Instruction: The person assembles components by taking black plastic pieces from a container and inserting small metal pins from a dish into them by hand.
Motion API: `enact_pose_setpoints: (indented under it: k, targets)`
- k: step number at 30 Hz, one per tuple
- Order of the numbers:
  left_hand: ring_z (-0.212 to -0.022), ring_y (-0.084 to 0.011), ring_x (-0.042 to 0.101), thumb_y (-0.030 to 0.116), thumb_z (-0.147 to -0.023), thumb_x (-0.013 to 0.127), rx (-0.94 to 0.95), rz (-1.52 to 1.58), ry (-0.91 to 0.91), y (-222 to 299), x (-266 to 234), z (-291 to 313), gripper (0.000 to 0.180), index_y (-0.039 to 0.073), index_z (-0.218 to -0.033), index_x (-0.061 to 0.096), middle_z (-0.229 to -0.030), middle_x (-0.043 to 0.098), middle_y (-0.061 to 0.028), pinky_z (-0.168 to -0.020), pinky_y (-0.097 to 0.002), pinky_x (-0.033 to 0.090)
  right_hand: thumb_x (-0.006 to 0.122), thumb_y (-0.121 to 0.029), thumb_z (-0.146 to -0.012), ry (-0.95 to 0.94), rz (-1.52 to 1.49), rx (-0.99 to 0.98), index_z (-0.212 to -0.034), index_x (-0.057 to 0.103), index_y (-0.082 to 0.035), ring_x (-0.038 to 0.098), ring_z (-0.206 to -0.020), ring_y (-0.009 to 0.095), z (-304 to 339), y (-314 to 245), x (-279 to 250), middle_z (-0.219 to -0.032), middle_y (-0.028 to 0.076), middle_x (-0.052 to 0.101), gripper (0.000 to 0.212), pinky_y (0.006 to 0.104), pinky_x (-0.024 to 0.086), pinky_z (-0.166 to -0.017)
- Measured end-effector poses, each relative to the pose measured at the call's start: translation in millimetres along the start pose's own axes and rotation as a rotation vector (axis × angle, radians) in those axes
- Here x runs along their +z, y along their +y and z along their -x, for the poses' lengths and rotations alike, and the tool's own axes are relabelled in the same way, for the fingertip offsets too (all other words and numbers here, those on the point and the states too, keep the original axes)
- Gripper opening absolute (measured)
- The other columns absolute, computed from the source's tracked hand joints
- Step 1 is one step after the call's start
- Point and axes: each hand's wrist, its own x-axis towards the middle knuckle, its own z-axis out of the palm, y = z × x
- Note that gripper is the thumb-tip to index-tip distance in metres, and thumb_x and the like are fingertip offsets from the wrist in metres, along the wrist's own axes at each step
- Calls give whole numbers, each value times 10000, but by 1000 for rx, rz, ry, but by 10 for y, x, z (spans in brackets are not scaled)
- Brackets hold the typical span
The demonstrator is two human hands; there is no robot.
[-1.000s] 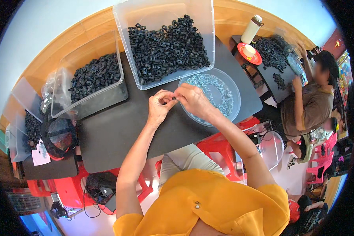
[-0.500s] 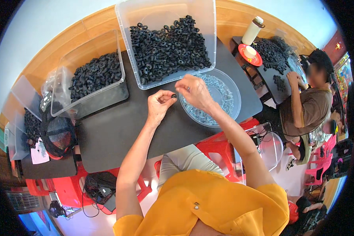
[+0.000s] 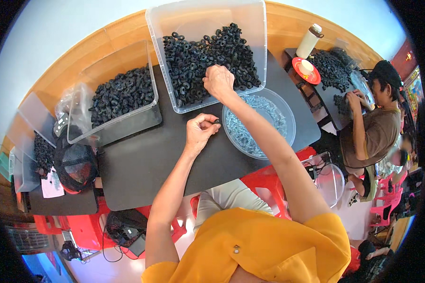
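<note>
Head view: left hand (image 3: 199, 133) pinches a small black ring (image 3: 216, 121) ready; right hand (image 3: 218, 81) fingers curl, grasping among black rings (image 3: 193, 61) in the clear bin (image 3: 208, 14).

Pulled my hands apart. Right hand (image 3: 218, 81) left my left hand (image 3: 199, 132), went up over bowl (image 3: 288, 123) into bin of black rings (image 3: 208, 56). Left fingers kept small black piece (image 3: 216, 121).

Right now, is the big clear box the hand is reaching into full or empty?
Partly full. The clear box holds a heap of black rings toward its near side; the far part is bare. The right hand rests on the heap.
</note>
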Motion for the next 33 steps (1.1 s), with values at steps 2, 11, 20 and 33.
enact_pose_setpoints:
  k: [2,11,20,33]
  targets:
    - [-547,-49,538,-25,-711,680,3,-12,-4,-5,1,9,160,-3,-855,610,-629,605,-23,-498,-187,429,660,-124,-637,13,-20,-19,-705,634,-16,595,-834,303,10,-5,28,-843,145,619,130,407,501,-702]
    - [-527,-43,516,-8,-708,687,-6,-46,-9,15,4,-9,163,5,-852,613,-606,591,-12,-473,-185,411,562,1,-647,105,-14,-174,-792,572,2,576,-818,331,10,8,84,-826,166,598,145,416,498,-688]
    - [-523,-41,511,-27,-732,665,13,-27,-8,44,33,17,140,-2,-855,605,-598,582,-9,-486,-185,414,554,24,-648,144,-65,-312,-795,548,-7,536,-833,333,11,85,140,-815,158,561,151,421,470,-715]
    - [-681,-136,629,20,-809,609,-49,199,7,87,-39,30,155,1,-960,582,-829,635,-63,-596,-228,517,644,-56,-717,-166,-776,-17,-872,661,-18,609,-642,125,329,217,-445,-714,85,648,161,256,500,-597]
